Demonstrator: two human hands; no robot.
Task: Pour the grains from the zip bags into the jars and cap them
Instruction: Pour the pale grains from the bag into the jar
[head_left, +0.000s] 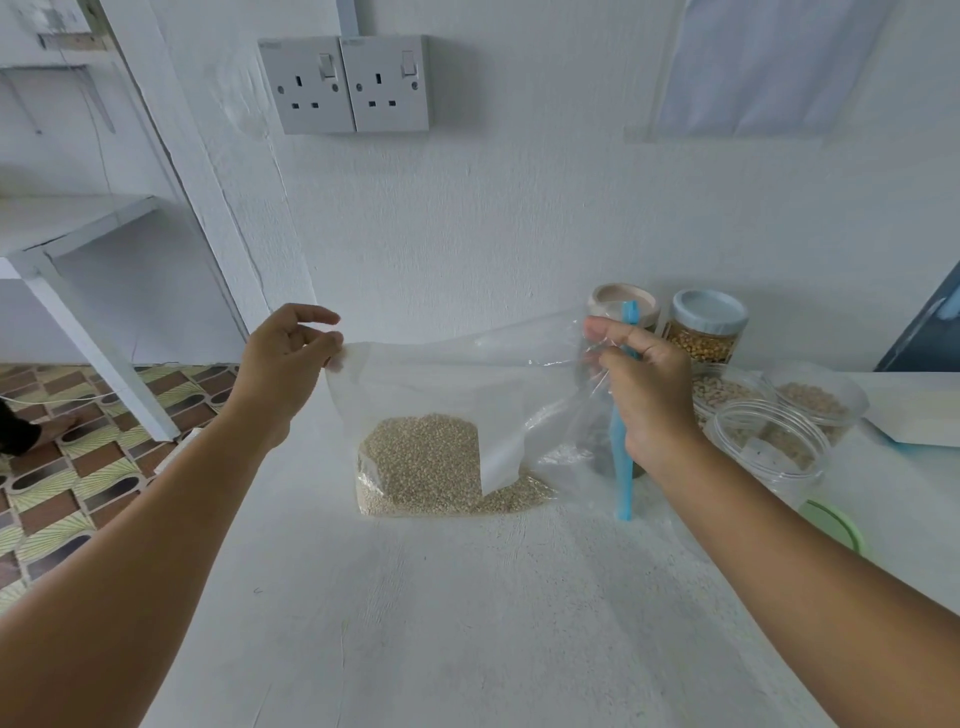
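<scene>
A clear zip bag (441, 395) with pale grains (421, 462) pooled at its bottom stands upright on the white counter (467, 613). My left hand (285, 364) pinches the bag's top left corner. My right hand (644, 395) pinches the top right corner and also holds a blue sealing stick (623, 478) that hangs down to the counter. An open clear jar (774, 447) sits just right of my right hand. A green lid (831, 525) lies beside my right forearm.
Two capped jars stand against the wall, one with a beige lid (621, 301) and one with a blue lid (709, 312) holding yellow grains. More clear containers of grains (815, 400) sit at the right. The counter's left edge drops to a patterned floor (78, 467).
</scene>
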